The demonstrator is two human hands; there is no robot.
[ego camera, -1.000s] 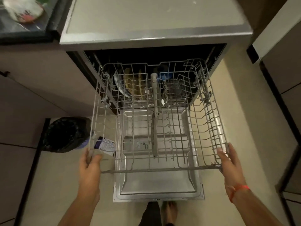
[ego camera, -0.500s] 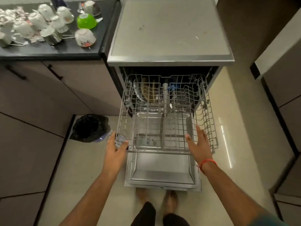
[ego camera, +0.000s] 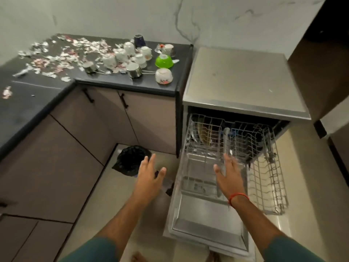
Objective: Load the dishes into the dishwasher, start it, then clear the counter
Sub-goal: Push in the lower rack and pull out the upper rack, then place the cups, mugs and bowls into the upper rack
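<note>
The dishwasher (ego camera: 243,80) stands open with its door (ego camera: 209,227) down and the wire upper rack (ego camera: 268,178) pulled out, holding nothing that I can see; plates (ego camera: 204,133) stand deeper inside. My left hand (ego camera: 149,176) hovers open over the floor left of the rack, holding nothing. My right hand (ego camera: 229,176) floats open above the rack's front, fingers spread. On the black counter (ego camera: 120,82) sit several upturned white cups (ego camera: 120,55), a green bowl (ego camera: 164,61), a floral bowl (ego camera: 164,76), two steel cups (ego camera: 134,71) and a dark cup (ego camera: 139,41).
Torn paper scraps (ego camera: 56,55) litter the counter's left part. A bin with a black bag (ego camera: 132,159) stands on the floor in the corner by the cabinets. A dark cabinet (ego camera: 324,53) rises at the right. My bare feet show at the bottom edge.
Both hands have let go of the rack and lifted away, the left one swinging out to the left. My view has risen and turned left, bringing the counter into sight.
</note>
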